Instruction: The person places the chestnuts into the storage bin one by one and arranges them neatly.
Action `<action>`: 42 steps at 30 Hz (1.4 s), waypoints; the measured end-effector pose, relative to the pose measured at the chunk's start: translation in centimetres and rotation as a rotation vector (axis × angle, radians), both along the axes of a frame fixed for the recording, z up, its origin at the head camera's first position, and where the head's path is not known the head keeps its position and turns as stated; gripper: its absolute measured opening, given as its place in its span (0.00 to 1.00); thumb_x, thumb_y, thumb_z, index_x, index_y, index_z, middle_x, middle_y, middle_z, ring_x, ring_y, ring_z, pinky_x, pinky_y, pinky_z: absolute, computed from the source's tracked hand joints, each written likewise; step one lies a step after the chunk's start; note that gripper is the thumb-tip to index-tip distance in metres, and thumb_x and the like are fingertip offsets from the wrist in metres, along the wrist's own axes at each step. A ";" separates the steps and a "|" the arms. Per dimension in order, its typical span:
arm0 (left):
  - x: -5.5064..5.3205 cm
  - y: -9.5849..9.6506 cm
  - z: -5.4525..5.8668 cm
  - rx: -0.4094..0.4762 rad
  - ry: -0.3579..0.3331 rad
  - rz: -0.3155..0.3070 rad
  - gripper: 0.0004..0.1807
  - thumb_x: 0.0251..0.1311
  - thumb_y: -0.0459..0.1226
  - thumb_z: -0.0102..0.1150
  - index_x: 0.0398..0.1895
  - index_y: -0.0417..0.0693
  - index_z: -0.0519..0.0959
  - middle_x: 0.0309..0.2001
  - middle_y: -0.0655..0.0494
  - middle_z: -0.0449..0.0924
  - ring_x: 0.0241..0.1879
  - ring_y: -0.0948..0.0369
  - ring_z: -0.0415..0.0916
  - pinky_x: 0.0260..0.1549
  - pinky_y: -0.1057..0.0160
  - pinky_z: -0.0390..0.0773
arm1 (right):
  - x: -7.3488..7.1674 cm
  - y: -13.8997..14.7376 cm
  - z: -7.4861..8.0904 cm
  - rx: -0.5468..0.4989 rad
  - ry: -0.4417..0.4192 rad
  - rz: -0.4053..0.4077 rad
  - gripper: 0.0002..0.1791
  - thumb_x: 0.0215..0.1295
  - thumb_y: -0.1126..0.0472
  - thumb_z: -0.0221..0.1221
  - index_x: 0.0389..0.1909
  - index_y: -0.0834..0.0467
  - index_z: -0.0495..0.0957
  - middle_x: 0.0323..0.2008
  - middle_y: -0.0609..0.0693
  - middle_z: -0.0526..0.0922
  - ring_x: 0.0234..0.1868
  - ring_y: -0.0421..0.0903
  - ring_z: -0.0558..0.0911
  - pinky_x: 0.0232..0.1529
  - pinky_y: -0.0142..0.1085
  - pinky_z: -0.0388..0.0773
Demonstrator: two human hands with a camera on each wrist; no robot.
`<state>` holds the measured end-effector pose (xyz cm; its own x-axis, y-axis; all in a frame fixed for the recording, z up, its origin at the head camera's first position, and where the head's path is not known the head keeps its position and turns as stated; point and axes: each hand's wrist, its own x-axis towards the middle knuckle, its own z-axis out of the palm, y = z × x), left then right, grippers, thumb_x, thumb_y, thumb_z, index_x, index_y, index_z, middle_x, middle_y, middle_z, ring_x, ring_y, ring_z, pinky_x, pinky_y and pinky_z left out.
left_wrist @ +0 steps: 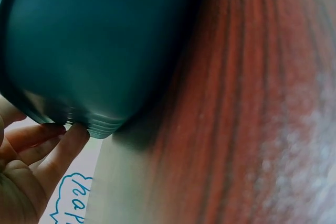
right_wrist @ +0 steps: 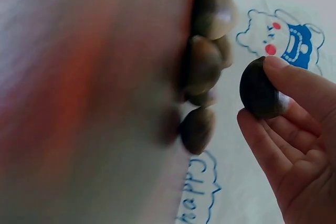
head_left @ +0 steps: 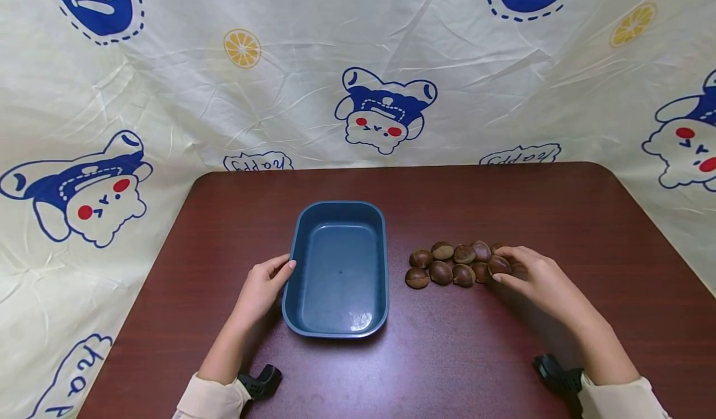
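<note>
My left hand (head_left: 263, 285) is at the left side of a blue rectangular container (head_left: 289, 310). In the left wrist view several fingers (left_wrist: 50, 163) meet its outer wall, and from above one fingertip overlaps the rim. A brown chestnut (right_wrist: 261, 88) is pinched between the thumb and fingers of my right hand (head_left: 534, 276), at the right end of a cluster of chestnuts (head_left: 440, 273). In the right wrist view the pinched one is separated from the others. Part of a chestnut at the back is hidden behind my right hand.
The chestnuts lie in two rough rows on a reddish-brown wooden table (head_left: 458, 357), right of the container. A white sheet (head_left: 302, 108) with blue cartoon prints hangs behind the table. Dark bands (head_left: 263, 383) circle both wrists.
</note>
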<state>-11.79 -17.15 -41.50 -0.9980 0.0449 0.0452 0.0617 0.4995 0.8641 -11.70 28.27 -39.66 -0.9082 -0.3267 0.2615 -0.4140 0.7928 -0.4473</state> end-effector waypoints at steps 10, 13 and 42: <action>-0.1 0.0 -0.1 0.005 -0.004 -0.001 0.18 0.62 0.40 0.52 0.51 0.38 0.76 0.46 0.45 0.78 0.46 0.56 0.75 0.46 0.55 0.73 | -1.3 -3.3 2.1 -0.011 0.037 0.089 0.19 0.52 0.66 0.64 0.46 0.60 0.73 0.42 0.53 0.76 0.38 0.49 0.78 0.33 0.44 0.75; -0.1 0.0 -0.2 0.007 -0.005 0.003 0.18 0.61 0.41 0.53 0.51 0.39 0.76 0.46 0.46 0.78 0.45 0.56 0.75 0.45 0.56 0.73 | -1.6 -4.4 2.6 -0.033 0.029 0.119 0.19 0.52 0.66 0.63 0.47 0.61 0.73 0.43 0.53 0.76 0.38 0.48 0.78 0.33 0.44 0.76; 0.0 -0.1 0.0 0.030 -0.007 0.005 0.18 0.61 0.39 0.53 0.51 0.37 0.75 0.46 0.45 0.78 0.46 0.56 0.74 0.45 0.55 0.73 | -2.2 -20.8 3.1 0.016 -0.110 0.624 0.20 0.57 0.58 0.60 0.51 0.59 0.72 0.47 0.47 0.74 0.47 0.39 0.72 0.45 0.31 0.72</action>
<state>-11.81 -17.29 -41.54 -0.9985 0.0383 0.0398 0.0532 0.4736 0.8791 -13.93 7.42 -36.54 -0.5670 -0.8064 0.1682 -0.7528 0.4243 -0.5032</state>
